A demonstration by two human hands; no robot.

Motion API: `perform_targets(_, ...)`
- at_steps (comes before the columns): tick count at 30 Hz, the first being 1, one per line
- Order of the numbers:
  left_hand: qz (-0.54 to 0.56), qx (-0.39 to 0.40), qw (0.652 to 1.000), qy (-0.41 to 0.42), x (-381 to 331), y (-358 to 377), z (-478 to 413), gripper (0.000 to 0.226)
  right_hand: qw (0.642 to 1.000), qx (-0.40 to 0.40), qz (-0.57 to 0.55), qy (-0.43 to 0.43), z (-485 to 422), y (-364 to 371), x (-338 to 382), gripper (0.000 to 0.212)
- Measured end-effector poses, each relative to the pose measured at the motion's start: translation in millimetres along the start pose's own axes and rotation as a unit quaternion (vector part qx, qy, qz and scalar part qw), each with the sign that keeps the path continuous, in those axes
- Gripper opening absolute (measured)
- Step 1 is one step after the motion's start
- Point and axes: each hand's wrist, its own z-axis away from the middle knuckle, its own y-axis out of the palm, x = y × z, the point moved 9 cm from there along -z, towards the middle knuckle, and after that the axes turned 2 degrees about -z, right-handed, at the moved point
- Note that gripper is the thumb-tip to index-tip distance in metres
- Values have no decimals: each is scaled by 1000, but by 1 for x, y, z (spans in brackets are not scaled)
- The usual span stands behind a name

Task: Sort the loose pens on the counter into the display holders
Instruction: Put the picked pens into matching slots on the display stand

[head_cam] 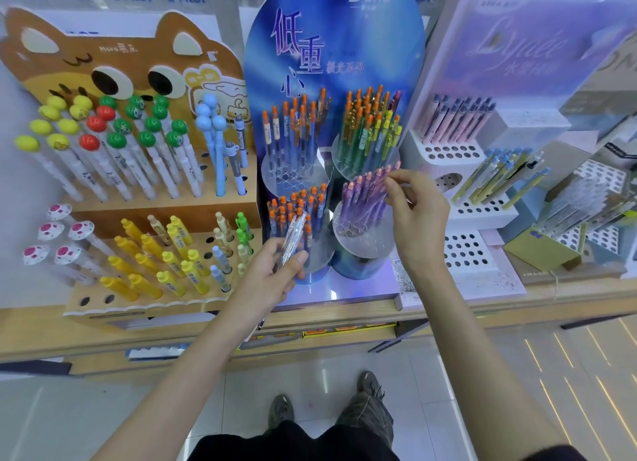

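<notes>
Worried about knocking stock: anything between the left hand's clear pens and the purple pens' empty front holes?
Nothing visible: the clear plastic pens in the left hand have open space to the round holder's empty holes.

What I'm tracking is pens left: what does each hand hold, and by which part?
Left hand grips clear pens by their lower ends. Fingers of the right hand pinch a thin pen beside the purple pens; part unclear.
</notes>
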Motion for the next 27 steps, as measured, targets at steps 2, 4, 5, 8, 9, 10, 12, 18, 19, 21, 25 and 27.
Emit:
perform_targets(2, -1, -1, 1000, -1, 0, -1, 0, 13, 1000, 12, 19, -7, 2, 5, -1, 12)
perform_targets(4, 0, -3, 1000, -3, 0, -2, 0, 13, 998, 35, 51, -11, 5, 12, -2, 11)
perform_targets(5, 1, -5, 1000, -5, 0, -3, 0, 13, 997, 48, 65, -13, 7, 15, -3, 10)
perform_targets(8, 6, -10, 1000, -9, -1, -4, 0, 13, 987, 65, 142, -46, 6, 21, 1, 14)
perform_targets(9, 7, -11, 1000, -8, -2, -4, 1, 13, 982, 66, 167, -59, 4, 22, 3, 15)
perform_targets(10, 7, -12, 1000, -7, -3, -4, 1, 13, 979, 67, 180, -66, 0, 23, 5, 16)
perform_targets(12, 10, -14, 1000, -5, -4, -4, 2, 14, 976, 64, 193, -72, -5, 24, 6, 18)
perform_targets(18, 24, -27, 999, -8, -6, -10, 5, 11, 962, 100, 246, -58, -9, 36, -1, 19)
perform_targets(19, 26, -27, 999, -8, -7, -11, 5, 11, 961, 109, 249, -53, -11, 37, -3, 19)
perform_targets(21, 31, -27, 999, -5, -8, -11, 5, 13, 957, 121, 257, -53, -12, 38, -5, 18)
perform_targets(25, 37, -24, 999, 0, -11, -11, 5, 12, 960, 126, 247, -35, -8, 37, -3, 23)
perform_targets(27, 48, -19, 999, 4, -10, -11, 4, 11, 981, 102, 165, -2, 2, 29, 1, 31)
